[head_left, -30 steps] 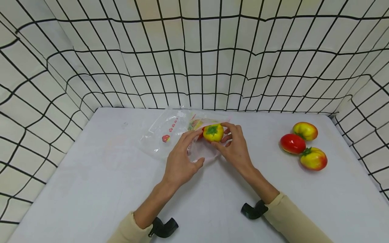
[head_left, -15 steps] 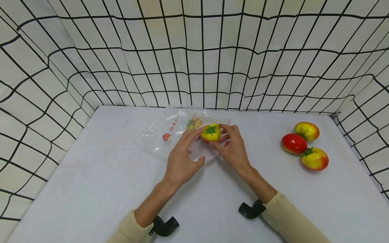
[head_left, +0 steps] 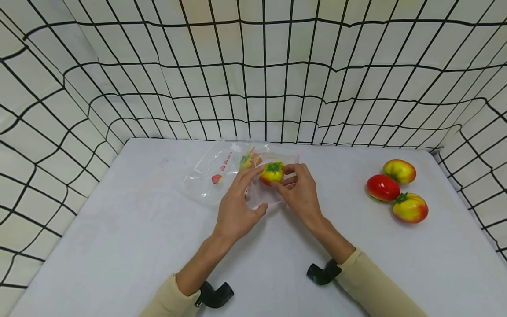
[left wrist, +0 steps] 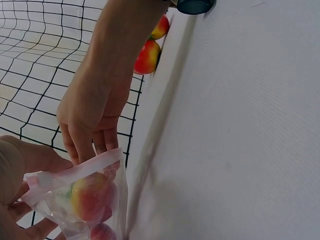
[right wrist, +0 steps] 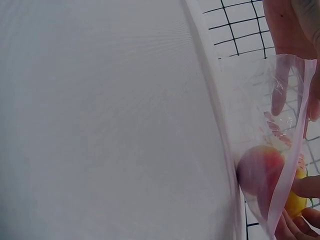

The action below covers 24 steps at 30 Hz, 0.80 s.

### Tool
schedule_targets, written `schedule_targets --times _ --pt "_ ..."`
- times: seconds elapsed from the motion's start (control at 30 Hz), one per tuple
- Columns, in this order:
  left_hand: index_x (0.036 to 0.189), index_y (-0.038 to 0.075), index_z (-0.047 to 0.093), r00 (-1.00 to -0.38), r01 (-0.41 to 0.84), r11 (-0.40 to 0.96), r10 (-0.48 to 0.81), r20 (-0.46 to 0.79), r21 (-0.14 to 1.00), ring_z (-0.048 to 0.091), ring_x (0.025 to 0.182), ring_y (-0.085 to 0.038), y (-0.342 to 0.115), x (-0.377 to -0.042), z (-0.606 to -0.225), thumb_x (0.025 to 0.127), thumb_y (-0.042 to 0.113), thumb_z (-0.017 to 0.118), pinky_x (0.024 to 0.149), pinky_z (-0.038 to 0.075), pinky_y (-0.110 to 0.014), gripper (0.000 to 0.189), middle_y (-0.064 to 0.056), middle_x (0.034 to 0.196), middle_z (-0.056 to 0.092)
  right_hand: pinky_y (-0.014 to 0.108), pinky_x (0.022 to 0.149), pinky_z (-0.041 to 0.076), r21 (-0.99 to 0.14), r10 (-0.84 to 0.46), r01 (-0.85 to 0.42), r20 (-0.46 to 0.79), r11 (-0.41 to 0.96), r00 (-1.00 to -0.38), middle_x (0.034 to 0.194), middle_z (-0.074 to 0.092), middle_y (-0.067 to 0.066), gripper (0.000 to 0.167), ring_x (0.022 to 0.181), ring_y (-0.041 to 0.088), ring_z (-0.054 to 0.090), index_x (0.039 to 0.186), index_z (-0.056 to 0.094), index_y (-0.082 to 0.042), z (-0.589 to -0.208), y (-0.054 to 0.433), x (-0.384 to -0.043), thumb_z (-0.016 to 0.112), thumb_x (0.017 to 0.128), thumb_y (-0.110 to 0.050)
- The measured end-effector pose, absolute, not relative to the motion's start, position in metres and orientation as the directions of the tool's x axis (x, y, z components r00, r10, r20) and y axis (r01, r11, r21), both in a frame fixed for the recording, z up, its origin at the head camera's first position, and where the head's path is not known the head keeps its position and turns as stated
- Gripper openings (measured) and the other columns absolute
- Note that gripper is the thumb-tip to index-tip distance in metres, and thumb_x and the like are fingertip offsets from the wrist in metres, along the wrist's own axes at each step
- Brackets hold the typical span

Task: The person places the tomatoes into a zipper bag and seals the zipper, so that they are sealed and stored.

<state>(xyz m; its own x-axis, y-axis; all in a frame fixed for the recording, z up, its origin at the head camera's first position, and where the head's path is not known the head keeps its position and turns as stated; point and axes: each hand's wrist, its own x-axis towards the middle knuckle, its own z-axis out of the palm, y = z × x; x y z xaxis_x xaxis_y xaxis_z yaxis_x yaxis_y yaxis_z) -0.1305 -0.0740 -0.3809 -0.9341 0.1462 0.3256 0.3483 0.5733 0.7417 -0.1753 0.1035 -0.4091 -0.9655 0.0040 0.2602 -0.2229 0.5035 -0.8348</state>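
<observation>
In the head view, a clear plastic bag [head_left: 202, 185] with a pink edge lies on the table, its mouth between the hands. The left hand [head_left: 236, 211] rests at the mouth, fingers extended against the film, thumb spread away. The right hand [head_left: 303, 193] pinches a yellow-and-red toy fruit [head_left: 272, 173] with a green leafy cap at the mouth. The left wrist view has the right fingertips behind the pink zip band [left wrist: 80, 170], with a toy fruit [left wrist: 90, 197] seen through the film. Another yellow toy fruit [head_left: 248, 160] shows inside the bag.
To the right on the white table [head_left: 138, 246] lie a red toy fruit [head_left: 383, 187] and two yellow-red ones [head_left: 399, 171], close together. Black wire grid [head_left: 273, 79] over white panels encloses the back and sides. Each sleeve bears a dark curved device [head_left: 215, 296] at the wrist.
The right hand has moved slightly left with the toy fruit, which has turned and sits further into the bag's mouth. Little movement shows in the left hand.
</observation>
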Motion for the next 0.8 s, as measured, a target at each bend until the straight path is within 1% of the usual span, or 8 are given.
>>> schedule_targets --times 0.17,0.37,0.6,0.8 --pt "0.151 0.023 0.053 -0.938 0.337 0.566 0.136 0.319 0.752 0.056 0.140 -0.023 -0.074 -0.132 -0.381 0.078 0.002 0.087 0.101 0.060 -0.045 0.083 0.003 0.153 0.052 0.029 0.080 0.065 -0.857 -0.015 -0.222 0.243 0.465 -0.970 0.122 0.061 0.016 0.045 0.093 0.028 0.076 0.123 0.063 0.001 -0.410 0.106 -0.175 0.085 0.086 -0.010" --pt "0.151 0.024 0.053 -0.940 0.332 0.564 0.130 0.316 0.756 0.056 0.140 -0.023 -0.075 -0.133 -0.382 0.078 0.003 0.087 0.099 0.061 -0.044 0.083 0.003 0.153 0.052 0.026 0.079 0.065 -0.866 -0.049 -0.217 0.219 0.451 -0.975 0.122 0.061 0.017 0.044 0.095 0.029 0.076 0.123 0.064 0.002 -0.409 0.111 -0.173 0.084 0.085 -0.004" --pt "0.151 0.024 0.054 -0.939 0.331 0.566 0.121 0.321 0.755 0.054 0.142 -0.021 -0.076 -0.135 -0.382 0.078 0.003 0.087 0.101 0.061 -0.044 0.082 0.004 0.153 0.052 0.029 0.080 0.065 -0.854 -0.049 -0.232 0.237 0.465 -0.970 0.120 0.062 0.020 0.044 0.093 0.029 0.076 0.122 0.068 0.004 -0.406 0.118 -0.172 0.086 0.083 -0.005" --pt "0.151 0.025 0.053 -0.945 0.318 0.567 0.121 0.305 0.760 0.054 0.140 -0.022 -0.076 -0.134 -0.382 0.079 0.003 0.087 0.100 0.061 -0.044 0.083 0.004 0.152 0.052 0.034 0.081 0.065 -0.824 -0.054 -0.251 0.261 0.508 -0.964 0.119 0.064 0.019 0.045 0.092 0.027 0.073 0.124 0.068 0.000 -0.406 0.129 -0.170 0.087 0.084 -0.011"
